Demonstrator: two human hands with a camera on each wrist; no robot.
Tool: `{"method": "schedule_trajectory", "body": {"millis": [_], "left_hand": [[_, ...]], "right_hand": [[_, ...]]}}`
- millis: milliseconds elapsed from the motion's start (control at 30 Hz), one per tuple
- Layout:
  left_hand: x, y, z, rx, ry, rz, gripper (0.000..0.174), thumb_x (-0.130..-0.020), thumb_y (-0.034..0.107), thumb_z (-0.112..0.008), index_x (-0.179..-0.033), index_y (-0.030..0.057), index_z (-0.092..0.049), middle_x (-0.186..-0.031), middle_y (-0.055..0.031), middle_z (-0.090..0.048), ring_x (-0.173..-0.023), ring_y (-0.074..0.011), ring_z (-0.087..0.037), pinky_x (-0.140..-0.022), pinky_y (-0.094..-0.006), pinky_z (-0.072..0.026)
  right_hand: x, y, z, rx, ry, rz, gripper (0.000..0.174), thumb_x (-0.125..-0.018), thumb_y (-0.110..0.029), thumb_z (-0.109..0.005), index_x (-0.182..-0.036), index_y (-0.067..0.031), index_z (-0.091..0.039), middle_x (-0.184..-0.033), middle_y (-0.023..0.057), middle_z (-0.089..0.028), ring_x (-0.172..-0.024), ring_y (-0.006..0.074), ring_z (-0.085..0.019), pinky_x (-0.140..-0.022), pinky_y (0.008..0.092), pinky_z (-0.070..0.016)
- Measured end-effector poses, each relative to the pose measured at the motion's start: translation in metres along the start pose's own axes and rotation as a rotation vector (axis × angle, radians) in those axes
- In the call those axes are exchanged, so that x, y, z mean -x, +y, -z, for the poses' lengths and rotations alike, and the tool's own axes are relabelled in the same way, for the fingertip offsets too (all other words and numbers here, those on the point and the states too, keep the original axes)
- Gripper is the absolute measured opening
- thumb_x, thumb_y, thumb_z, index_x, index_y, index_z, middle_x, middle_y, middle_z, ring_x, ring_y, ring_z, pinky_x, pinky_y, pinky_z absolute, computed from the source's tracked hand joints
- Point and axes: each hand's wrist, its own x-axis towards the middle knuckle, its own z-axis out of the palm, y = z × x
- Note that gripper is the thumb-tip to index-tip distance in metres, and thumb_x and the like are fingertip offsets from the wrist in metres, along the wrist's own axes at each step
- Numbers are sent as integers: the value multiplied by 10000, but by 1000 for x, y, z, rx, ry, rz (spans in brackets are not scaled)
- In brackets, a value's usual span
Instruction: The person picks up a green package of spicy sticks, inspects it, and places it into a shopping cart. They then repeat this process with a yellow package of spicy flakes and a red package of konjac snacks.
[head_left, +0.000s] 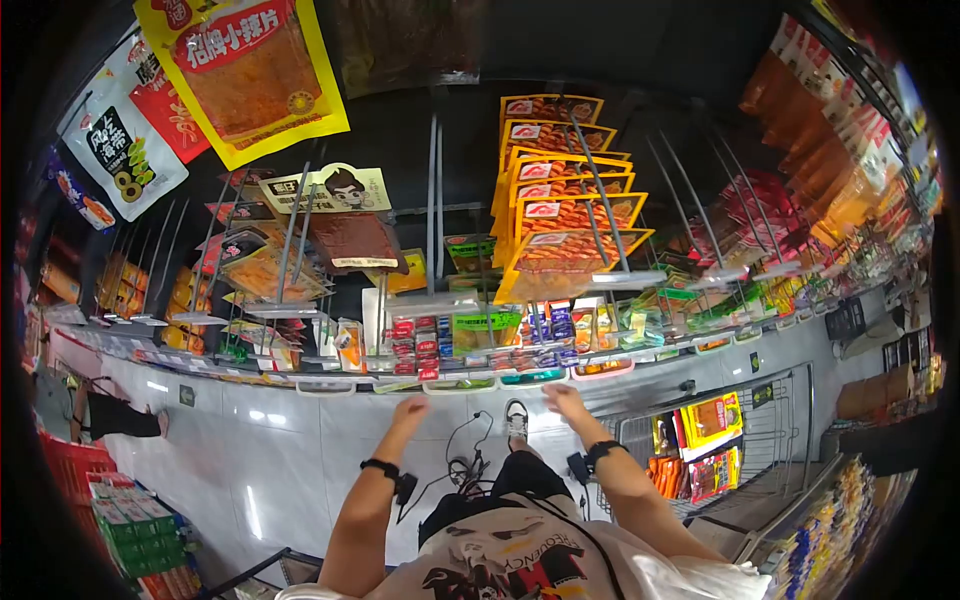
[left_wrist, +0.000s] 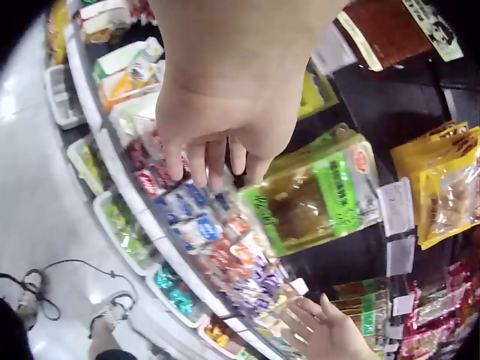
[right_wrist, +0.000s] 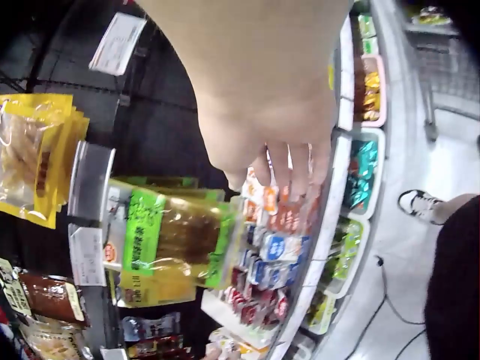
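My left hand (head_left: 408, 412) hangs before the shelf's lower edge, its fingers loosely extended and holding nothing. In the left wrist view it overlaps rows of small wrapped snack packets (left_wrist: 199, 229) on the bottom shelf. Beside its fingertips is a clear snack pack with a green label (left_wrist: 337, 195). My right hand (head_left: 567, 400) is a short way to the right, also bare, with relaxed fingers. Seen from the right wrist, its fingers point down over the same small packets (right_wrist: 281, 247), near the green-labelled pack (right_wrist: 146, 232) hanging from the rack.
Yellow snack bags (head_left: 570, 215) hang from metal hooks above. Small white bins (head_left: 460, 386) line the shelf's front edge. A wire shopping cart (head_left: 790, 440) holding several packs stands at the right. Black cables (head_left: 465, 465) lie on the floor near the shoe (head_left: 516, 420).
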Motion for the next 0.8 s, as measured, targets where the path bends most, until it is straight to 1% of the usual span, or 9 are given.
{"method": "schedule_trajectory", "body": {"millis": [67, 133, 300, 400, 467, 500, 533, 700, 800], "left_hand": [[49, -44, 36, 52, -33, 315, 266, -810, 197, -750, -1045, 80, -707, -915, -28, -710, -806, -144, -648, -721, -290, -508], [105, -44, 69, 119, 44, 594, 279, -824, 233, -726, -1073, 111, -692, -900, -35, -715, -796, -152, -664, -675, -302, -481], [171, -68, 117, 149, 144, 781, 292, -869, 207, -632, -1158, 164, -627, -906, -40, -717, -790, -190, -694, -617, -357, -458], [163, -94, 145, 343, -10, 690, 338, -887, 229, -620, -1215, 152, -593, -1031, -68, -717, -904, -242, -696, -778, -452, -470], [138, -89, 128, 208, 0, 641, 319, -893, 228, -617, -1204, 157, -598, -1009, -69, -718, -856, -238, -700, -679, -406, -473], [126, -82, 118, 138, 4, 603, 310, -896, 227, -615, -1198, 160, -600, -999, -69, -719, -832, -237, -702, -629, -382, -474], [115, -69, 102, 105, -45, 599, 308, -907, 235, -600, -1204, 156, -596, -1025, -77, -714, -857, -241, -700, -656, -389, -478], [88, -8, 29, 8, -246, 540, 325, -948, 277, -558, -1244, 143, -565, -1143, -106, -682, -984, -252, -679, -813, -408, -470], [80, 26, -11, -23, -337, 480, 370, -950, 316, -578, -1271, 135, -544, -1193, -112, -660, -1048, -252, -658, -888, -415, -444]], "right_hand": [[36, 36, 30, 14, 56, -131, 413, -893, -350, -701, -1186, -65, -644, -1122, 59, -682, -974, 214, -677, -808, 373, -519], [67, 84, 59, -57, 167, -136, 371, -876, -361, -714, -1109, -75, -674, -1001, 47, -701, -898, 185, -691, -694, 335, -517], [141, 167, 111, -256, 362, -265, 237, -879, -229, -653, -1052, -71, -686, -960, 56, -702, -771, 192, -687, -641, 346, -518], [177, 203, 115, -354, 478, -236, 231, -863, -199, -646, -1047, -67, -689, -937, 64, -701, -728, 187, -670, -582, 336, -510], [191, 243, 122, -309, 423, -173, 229, -934, -234, -593, -1046, -52, -677, -942, 63, -701, -772, 202, -669, -703, 359, -550], [189, 267, 123, -283, 454, -247, 234, -933, -248, -602, -1047, -57, -674, -982, 65, -704, -830, 205, -679, -726, 355, -547], [229, 229, 103, -377, 520, -185, 227, -932, -258, -611, -1051, -76, -675, -1011, 57, -704, -878, 201, -682, -747, 358, -542], [273, 243, 101, -534, 548, -211, 239, -940, -272, -603, -1089, -98, -670, -1025, 42, -705, -897, 190, -685, -785, 391, -543], [298, 250, 112, -645, 612, -184, 245, -944, -276, -598, -1102, -100, -662, -1035, 41, -710, -884, 181, -688, -783, 387, -548]]}}
